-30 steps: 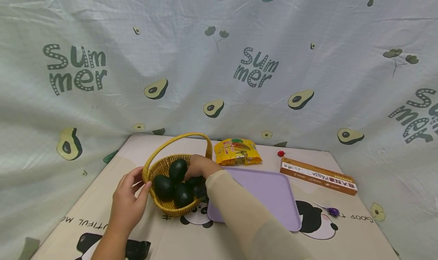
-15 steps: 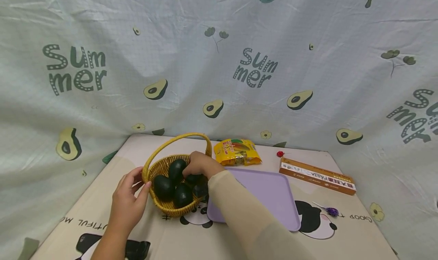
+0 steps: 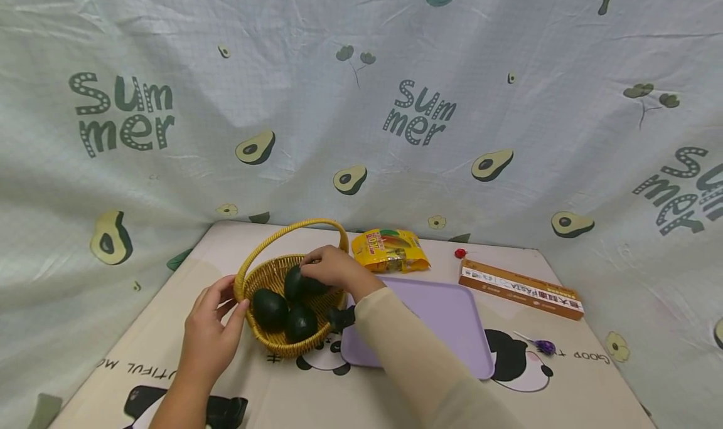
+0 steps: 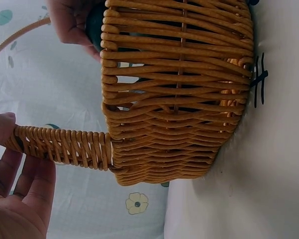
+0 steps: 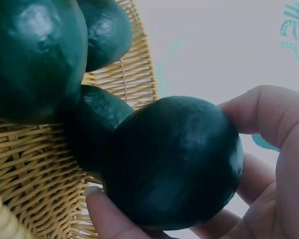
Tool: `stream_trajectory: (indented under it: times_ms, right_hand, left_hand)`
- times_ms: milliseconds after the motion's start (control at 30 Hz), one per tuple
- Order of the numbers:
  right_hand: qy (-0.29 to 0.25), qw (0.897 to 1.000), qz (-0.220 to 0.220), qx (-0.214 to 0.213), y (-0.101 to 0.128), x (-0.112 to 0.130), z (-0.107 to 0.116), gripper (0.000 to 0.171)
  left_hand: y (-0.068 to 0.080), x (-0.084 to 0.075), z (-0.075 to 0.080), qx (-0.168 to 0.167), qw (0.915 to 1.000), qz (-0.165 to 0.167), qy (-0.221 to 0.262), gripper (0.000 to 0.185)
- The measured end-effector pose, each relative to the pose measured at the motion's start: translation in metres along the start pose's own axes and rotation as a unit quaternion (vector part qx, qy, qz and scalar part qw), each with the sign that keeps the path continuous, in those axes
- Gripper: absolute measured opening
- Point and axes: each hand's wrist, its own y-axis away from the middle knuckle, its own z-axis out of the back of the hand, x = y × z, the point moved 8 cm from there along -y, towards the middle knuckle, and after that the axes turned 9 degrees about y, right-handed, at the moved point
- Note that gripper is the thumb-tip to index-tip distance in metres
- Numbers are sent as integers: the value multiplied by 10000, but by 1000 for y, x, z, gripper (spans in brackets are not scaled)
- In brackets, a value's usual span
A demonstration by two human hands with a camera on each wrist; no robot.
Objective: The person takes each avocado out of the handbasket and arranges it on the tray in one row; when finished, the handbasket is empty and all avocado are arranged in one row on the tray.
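Observation:
A yellow wicker basket (image 3: pixel 285 350) with a tall arched handle stands on the left of the table. My left hand (image 3: pixel 213 332) holds the lower left end of that handle; the left wrist view shows the thumb on one side of the handle (image 4: pixel 64 147) and fingers on the other. Over the basket's right side, my right hand (image 3: pixel 337 271) grips a dark green avocado (image 5: pixel 174 164), partly hidden under the hand in the head view. More avocados lie in the basket: one at the left (image 3: pixel 269 310), one at the front (image 3: pixel 301 323) and one at the back (image 3: pixel 292 282).
Right of the basket lies a lilac tray (image 3: pixel 452 328), with my right sleeve (image 3: pixel 412 354) across it. Behind are a yellow snack bag (image 3: pixel 390 251) and a small red flower (image 3: pixel 460 253). Farther right are a pasta box (image 3: pixel 521 290) and a purple flower (image 3: pixel 545 347).
My right hand has risen slightly and shifted right with an avocado, uncovering more wicker on the basket's right side. My left hand stays on the handle.

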Motion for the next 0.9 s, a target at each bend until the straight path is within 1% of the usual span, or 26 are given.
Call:
stream_trajectory:
  times_ms: [133, 267, 367, 600, 700, 833, 900]
  right_hand:
    - [-74, 9997, 208, 119, 3, -2, 1, 34]
    - [246, 9977, 543, 317, 7, -1, 2, 46]
    - [575, 9948, 783, 307, 12, 1, 4, 45]
    - [448, 9919, 1181, 165, 26, 8, 10, 47]
    - [454, 9904, 1296, 133, 31, 9, 12, 51]
    - [415, 9913, 1232, 178, 42, 8, 13, 59]
    - [407, 9909, 1271, 163, 47, 8, 14, 61]
  left_hand:
    - [-1, 0, -1, -14, 10000, -17, 24, 51]
    - [-1, 0, -1, -15, 10000, -24, 37, 51]
    - [-1, 0, -2, -5, 10000, -10, 29, 51]
    - [0, 1, -2, -9, 10000, 21, 72, 50]
    - [0, 1, -1, -34, 9999, 18, 122, 50]
    - [0, 1, -1, -44, 9999, -14, 125, 51]
    - [0, 2, -1, -49, 9999, -40, 139, 50]
